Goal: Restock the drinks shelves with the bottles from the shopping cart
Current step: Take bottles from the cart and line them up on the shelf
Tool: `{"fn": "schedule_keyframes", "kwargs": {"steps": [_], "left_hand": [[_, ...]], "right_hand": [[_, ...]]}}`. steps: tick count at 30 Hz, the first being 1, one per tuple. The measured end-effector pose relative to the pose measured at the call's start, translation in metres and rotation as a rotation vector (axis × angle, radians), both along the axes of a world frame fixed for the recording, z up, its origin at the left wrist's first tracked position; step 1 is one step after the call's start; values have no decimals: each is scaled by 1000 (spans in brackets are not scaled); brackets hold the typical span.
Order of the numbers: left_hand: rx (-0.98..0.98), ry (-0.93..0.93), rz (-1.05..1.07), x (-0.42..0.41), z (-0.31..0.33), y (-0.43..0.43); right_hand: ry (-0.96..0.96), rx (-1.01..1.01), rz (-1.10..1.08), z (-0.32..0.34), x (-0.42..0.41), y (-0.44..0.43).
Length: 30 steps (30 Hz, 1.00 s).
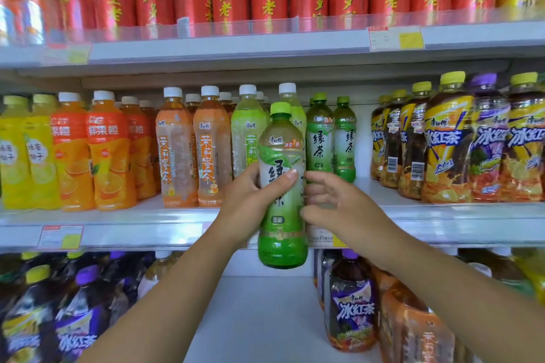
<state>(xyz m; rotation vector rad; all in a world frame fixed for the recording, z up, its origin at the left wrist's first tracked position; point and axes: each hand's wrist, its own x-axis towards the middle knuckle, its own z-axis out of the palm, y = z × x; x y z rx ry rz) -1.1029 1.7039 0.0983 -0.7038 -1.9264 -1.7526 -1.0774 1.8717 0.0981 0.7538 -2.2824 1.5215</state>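
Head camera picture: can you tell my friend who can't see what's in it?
The left hand grips a green tea bottle in front of the middle shelf, with the right hand close against its side. Matching green bottles stand behind it, and red cans line the shelf above.

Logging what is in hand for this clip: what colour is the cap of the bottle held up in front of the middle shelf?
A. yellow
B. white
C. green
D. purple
C: the bottle in the left hand grip has a light green cap, like the two green bottles standing just behind it on the shelf.
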Motion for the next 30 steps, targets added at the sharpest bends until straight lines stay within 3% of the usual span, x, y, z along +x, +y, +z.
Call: {"fn": "schedule_keyframes", "kwargs": {"steps": [9,17,20,25,30], "left_hand": [[-199,87,-47,8,35,20],[-823,548,558,-29,-27,-16],[-760,655,580,-34,-32,-14],[-731,641,567,-35,-35,-13],[-713,666,596,-35,-36,-12]], "right_hand": [[161,-213,-167,21,6,21],[139,-92,-338,41,-60,73],[45,-119,-341,34,-88,81],[-108,-213,-356,42,-123,81],[-143,-90,-470,47,-158,78]]}}
